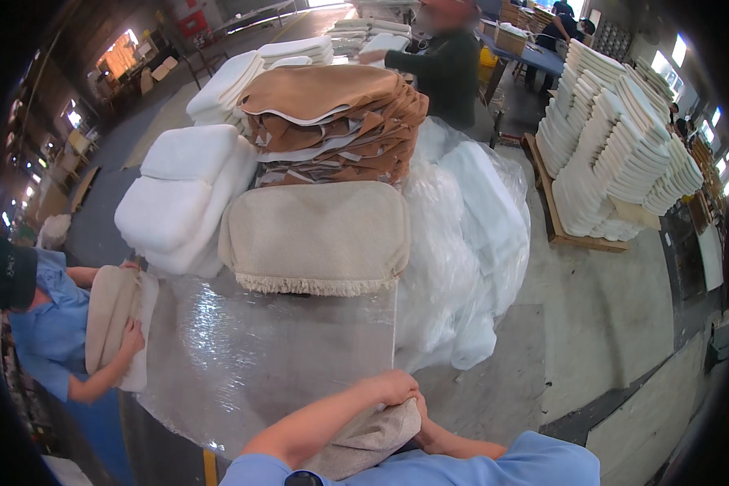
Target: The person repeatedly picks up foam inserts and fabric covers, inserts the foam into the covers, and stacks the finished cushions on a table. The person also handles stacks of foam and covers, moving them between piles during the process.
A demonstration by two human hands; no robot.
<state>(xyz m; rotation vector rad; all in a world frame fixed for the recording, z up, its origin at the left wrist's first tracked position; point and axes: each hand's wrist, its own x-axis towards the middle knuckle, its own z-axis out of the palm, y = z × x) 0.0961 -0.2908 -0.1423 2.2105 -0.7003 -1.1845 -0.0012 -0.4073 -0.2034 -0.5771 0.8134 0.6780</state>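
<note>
At the near edge of the plastic-covered table (259, 356), the person's left hand (393, 387) is curled over the top of a beige cushion (368, 441), fingers closed down on the fabric. The right hand (423, 433) sits tucked against the cushion's right side, mostly hidden behind it; how far it is closed cannot be told. The cushion itself is pressed low against the person's chest, between both blue-sleeved forearms.

Farther back on the table lies a finished cushion (316, 235) with a fringed front edge. Behind it rises a stack of tan covers (332, 121), and to its left a pile of white foam pads (182, 194). Loose clear plastic (470, 243) spills down the table's right side.

On the left a co-worker in a blue shirt (49, 332) holds another cushion (109, 316) upright with both hands. A person in a dark top (445, 69) stands beyond the covers. To the right, a pallet (579, 239) carries tall rows of foam (616, 146).
</note>
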